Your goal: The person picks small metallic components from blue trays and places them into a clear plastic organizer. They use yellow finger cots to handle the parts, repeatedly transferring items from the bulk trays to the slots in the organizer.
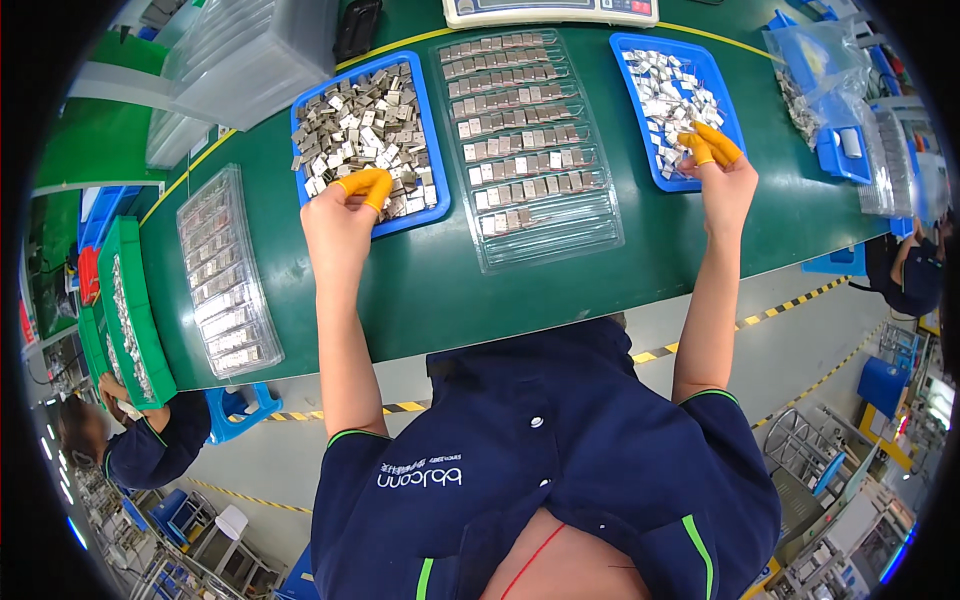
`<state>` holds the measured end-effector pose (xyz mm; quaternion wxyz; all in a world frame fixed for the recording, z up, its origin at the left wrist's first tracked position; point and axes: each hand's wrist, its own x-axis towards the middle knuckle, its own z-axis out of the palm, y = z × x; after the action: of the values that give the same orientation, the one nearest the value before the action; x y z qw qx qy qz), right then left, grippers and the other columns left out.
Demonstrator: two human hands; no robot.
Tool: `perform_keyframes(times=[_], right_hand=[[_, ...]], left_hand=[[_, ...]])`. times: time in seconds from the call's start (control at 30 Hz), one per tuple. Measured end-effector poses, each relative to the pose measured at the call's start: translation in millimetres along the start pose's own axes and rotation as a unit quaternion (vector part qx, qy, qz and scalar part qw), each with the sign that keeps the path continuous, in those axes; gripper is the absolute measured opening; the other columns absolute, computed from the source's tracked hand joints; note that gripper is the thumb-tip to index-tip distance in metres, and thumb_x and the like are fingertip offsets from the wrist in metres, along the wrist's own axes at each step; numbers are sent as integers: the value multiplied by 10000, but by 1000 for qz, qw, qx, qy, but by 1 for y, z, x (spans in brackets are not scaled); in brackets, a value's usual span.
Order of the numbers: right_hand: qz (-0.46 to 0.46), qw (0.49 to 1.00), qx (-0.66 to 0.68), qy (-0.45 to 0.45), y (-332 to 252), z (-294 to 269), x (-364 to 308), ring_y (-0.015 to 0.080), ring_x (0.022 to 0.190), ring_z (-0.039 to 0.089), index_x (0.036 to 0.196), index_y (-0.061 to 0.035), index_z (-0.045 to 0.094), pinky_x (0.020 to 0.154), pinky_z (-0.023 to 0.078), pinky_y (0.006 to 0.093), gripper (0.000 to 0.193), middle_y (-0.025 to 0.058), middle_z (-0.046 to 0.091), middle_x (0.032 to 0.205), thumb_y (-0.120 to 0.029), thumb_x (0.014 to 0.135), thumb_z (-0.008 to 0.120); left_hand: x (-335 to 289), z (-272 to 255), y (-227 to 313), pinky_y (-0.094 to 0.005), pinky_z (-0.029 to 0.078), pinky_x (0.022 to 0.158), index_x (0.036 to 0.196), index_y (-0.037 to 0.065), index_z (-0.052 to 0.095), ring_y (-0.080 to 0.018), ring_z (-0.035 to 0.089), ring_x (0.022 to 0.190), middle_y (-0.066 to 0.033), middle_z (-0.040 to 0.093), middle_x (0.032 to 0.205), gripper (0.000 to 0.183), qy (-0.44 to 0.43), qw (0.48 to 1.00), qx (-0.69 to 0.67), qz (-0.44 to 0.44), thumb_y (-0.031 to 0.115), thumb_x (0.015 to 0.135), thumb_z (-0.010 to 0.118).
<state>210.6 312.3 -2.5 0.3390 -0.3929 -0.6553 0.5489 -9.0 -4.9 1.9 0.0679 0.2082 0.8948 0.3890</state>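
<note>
While both my hands are down in the blue trays, quick count of the bench. Blue trays with loose parts: two. My left hand (340, 215) sits at the lower edge of the left blue tray (300, 110), upper centre-left of frame, fingers curled onto the grey metal pieces (360, 125); orange finger cots (365, 185) on the tips. Can't tell if a piece is actually pinched, tips are buried in the pile. My right hand (725, 185) is at the lower edge of the right blue tray (625, 55), upper right, two orange-capped fingers bent down into the small shiny parts (670, 95); same story, grip not readable.

Between the two trays: one clear blister tray (530, 235), roughly eight rows filled with metal pieces, lowest rows bare. Second clear blister tray (225, 270) lies at left of frame, also loaded, glare makes row count impossible. One green bin (130, 250) of parts at far left edge. One scale (550, 10) at top centre, cut off by the frame. Clear plastic bags (815, 60) of parts at upper right, contents blurred. Stack of clear lids or trays (250, 50) upper left, number not countable.

Loose pieces in both blue trays: far too many and too small to count. Two other people partly visible, one at lower left, one at right edge, both cropped.
</note>
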Motion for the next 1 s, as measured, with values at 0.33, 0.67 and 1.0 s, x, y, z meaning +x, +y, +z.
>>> perform_keyframes(times=[0.33, 0.67, 1.0], right_hand=[[88, 961, 260, -39, -2, -6, -4, 193, 810, 622, 1123, 64, 534, 792, 535, 333, 288, 167, 601, 1035, -15, 847, 556], [95, 959, 257, -71, 8, -13, -10, 173, 774, 615, 1111, 68, 539, 756, 543, 323, 279, 159, 616, 985, -31, 851, 569], [10, 987, 144, -72, -23, -1, -26, 218, 787, 653, 1077, 90, 559, 762, 532, 306, 277, 178, 637, 948, -38, 834, 598]], left_hand=[[-2, 12, 5, -397, 431, 536, 662, -46, 603, -311, 544, 561, -159, 559, 680, 266, -18, 976, 200, 88, 177, 656, 748], [7, 18, 1, -383, 441, 540, 696, -37, 626, -281, 565, 577, -144, 568, 682, 163, -19, 989, 142, 45, 105, 684, 705], [10, 21, 2, -277, 457, 553, 895, 5, 680, -155, 568, 595, -81, 611, 726, 225, -11, 984, 137, 111, 92, 694, 732]])
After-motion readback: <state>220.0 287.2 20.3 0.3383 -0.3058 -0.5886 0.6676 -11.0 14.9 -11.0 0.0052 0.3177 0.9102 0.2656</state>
